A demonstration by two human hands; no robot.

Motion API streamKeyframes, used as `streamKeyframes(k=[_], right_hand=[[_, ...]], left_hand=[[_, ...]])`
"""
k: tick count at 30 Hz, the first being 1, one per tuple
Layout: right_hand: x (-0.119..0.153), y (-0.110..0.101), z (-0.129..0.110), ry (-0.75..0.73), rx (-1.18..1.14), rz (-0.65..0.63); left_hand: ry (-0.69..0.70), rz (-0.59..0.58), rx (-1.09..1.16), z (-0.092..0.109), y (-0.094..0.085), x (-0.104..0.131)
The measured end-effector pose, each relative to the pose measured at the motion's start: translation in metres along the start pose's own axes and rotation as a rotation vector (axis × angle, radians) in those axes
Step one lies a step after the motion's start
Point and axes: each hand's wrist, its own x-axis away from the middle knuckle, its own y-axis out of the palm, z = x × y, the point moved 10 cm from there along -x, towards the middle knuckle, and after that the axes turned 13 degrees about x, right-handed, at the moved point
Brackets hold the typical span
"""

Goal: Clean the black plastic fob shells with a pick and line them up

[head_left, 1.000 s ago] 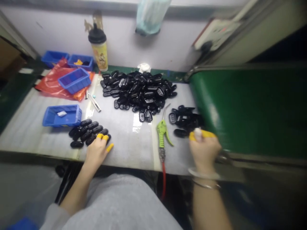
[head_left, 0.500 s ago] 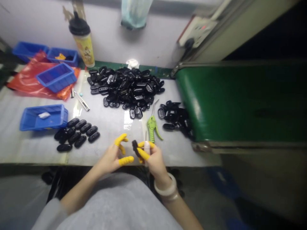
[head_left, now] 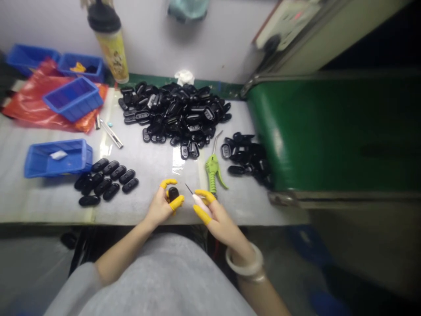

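Observation:
Near the table's front edge, my left hand, with yellow finger covers, holds a small black oval case between thumb and fingers. To its right, my right hand grips a white-handled tool whose thin dark tip points up and left toward the case, apart from it. Just beyond my right hand lies a green air blow gun. A large heap of black cases sits farther back. Rows of similar cases lie left of my left hand.
A blue bin holds a small white item. Another blue bin rests on a red bag. A utility knife, a yellow cup and a smaller black pile stand around. A green conveyor is at right.
The black case has passed from my right hand to my left, whose fingers have closed on it. My right hand keeps the white tool, now tilted up-left. The view has shifted slightly.

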Motion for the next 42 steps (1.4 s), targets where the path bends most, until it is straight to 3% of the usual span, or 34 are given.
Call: streamKeyframes(k=[2, 7, 17, 36, 42], right_hand=[[0.005, -0.007, -0.016, -0.095, 0.122, -0.049], [0.016, -0.018, -0.052, -0.261, 0.467, -0.023], [0.011, 0.004, -0.068, -0.325, 0.861, -0.13], [0.003, 0.007, -0.065, -0.246, 0.894, -0.353], [-0.002, 0.019, -0.06, -0.226, 0.828, -0.413]], left_hand=[[0.022, -0.018, -0.023, 0.0, -0.001, -0.002], [0.01, -0.069, -0.004, -0.004, -0.001, -0.004], [0.14, 0.004, -0.294, 0.005, -0.008, -0.004], [0.259, 0.049, -0.506, 0.012, -0.007, -0.004], [0.267, 0.087, -0.539, 0.017, -0.009, -0.004]])
